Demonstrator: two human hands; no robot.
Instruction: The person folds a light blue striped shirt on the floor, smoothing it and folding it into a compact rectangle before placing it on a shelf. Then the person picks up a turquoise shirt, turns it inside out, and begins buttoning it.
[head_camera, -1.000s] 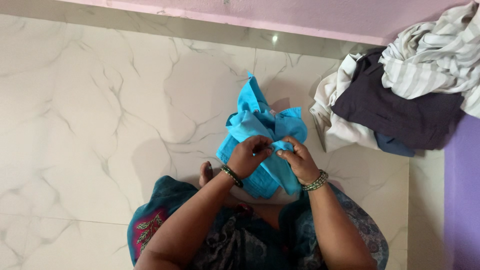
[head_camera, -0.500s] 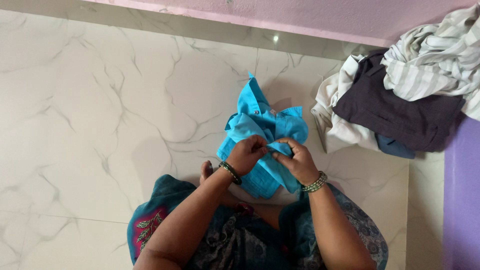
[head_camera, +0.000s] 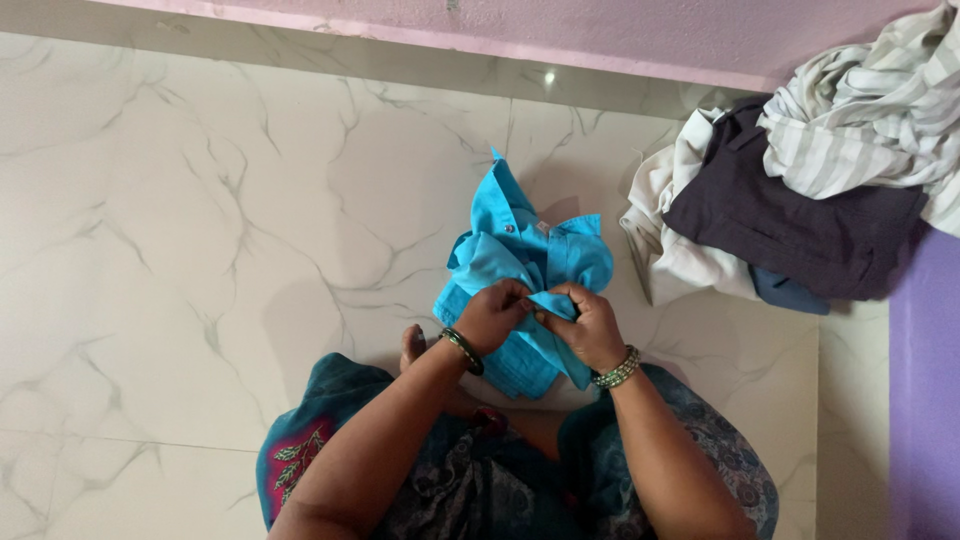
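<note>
A bright blue shirt (head_camera: 515, 250) lies crumpled on the white marble floor (head_camera: 200, 230) in front of me, its collar pointing away. My left hand (head_camera: 492, 315) pinches a fold of the blue cloth near the shirt's middle. My right hand (head_camera: 585, 325) grips the same fold from the other side, fingertips almost touching the left ones. Both wrists wear bangles. The part of the shirt under my hands is hidden.
A heap of clothes (head_camera: 800, 190) lies at the upper right: a dark garment, a cream one and a grey striped one. A pink wall (head_camera: 600, 25) runs along the top and a purple wall (head_camera: 925, 400) stands at the right. My foot (head_camera: 412, 345) shows beside my left wrist.
My right hand has shifted slightly left toward the left hand, and both have drawn the blue fold closer together. The shirt has barely moved.
</note>
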